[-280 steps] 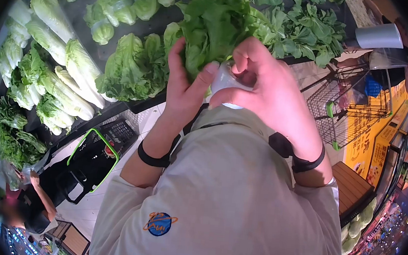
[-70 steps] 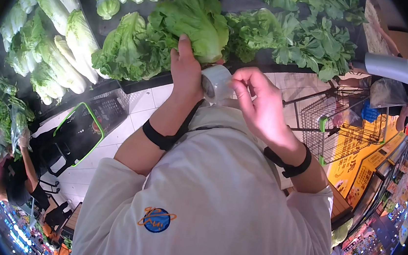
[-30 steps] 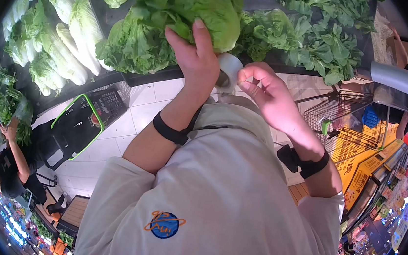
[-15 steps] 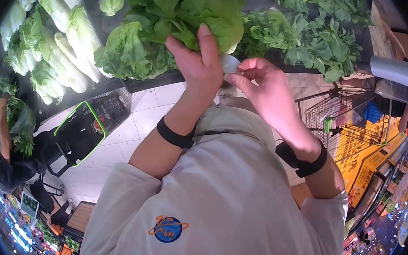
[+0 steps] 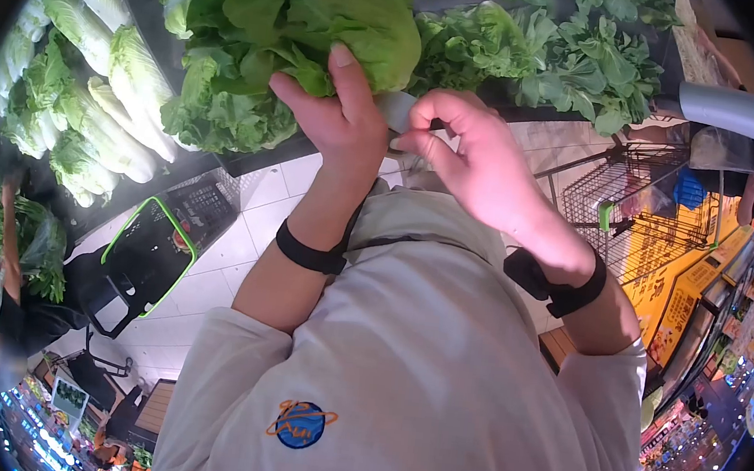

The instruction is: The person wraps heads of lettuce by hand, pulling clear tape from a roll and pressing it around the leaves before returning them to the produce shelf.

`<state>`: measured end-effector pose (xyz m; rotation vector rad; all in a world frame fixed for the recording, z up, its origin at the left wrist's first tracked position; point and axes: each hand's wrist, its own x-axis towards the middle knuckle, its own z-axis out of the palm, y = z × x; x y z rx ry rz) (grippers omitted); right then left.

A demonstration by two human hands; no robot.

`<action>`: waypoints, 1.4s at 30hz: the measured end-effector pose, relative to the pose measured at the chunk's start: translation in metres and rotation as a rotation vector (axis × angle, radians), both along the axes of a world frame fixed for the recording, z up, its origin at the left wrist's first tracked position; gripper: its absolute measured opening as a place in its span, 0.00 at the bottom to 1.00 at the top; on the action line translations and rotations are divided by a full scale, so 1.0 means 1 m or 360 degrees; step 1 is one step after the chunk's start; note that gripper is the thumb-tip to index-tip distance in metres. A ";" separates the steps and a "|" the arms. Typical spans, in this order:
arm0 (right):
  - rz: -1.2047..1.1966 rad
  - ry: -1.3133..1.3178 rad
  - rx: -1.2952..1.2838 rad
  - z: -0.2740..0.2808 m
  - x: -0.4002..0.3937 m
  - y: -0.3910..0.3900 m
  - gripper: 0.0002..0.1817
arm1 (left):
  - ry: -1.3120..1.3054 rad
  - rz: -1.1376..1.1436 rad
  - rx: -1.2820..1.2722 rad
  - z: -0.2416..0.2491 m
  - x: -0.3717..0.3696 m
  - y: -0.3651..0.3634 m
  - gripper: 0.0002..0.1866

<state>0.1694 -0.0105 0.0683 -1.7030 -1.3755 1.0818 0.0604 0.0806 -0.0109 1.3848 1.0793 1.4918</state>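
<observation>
A large, loose-leafed green lettuce point(image 5: 325, 17) is held up at the top of the view, with my left hand point(image 5: 343, 114) round its base, thumb and a finger showing against the leaves. My right hand point(image 5: 472, 145) is just right of it, thumb and forefinger pinched on the edge of a small pale piece point(image 5: 395, 110) at the lettuce's lower end. That piece reaches behind my left hand, and what it is cannot be made out. Black bands circle both my wrists.
Napa cabbages point(image 5: 129, 75) lie on the dark shelf at the left, leafy greens point(image 5: 584, 65) at the right. A green-rimmed black basket point(image 5: 152, 259) stands lower left, near another person's arm point(image 5: 11, 237). A wire cart point(image 5: 626, 196) is at the right.
Both my hands and the lettuce have shifted left in the view. The right hand has turned slightly, its fingers still at the pale piece. The other person at the left has moved a little.
</observation>
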 end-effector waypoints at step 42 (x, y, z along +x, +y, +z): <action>0.0013 0.0746 0.1139 -0.001 0.043 -0.029 0.20 | -0.0900 -0.0484 -0.1106 0.029 0.015 -0.003 0.26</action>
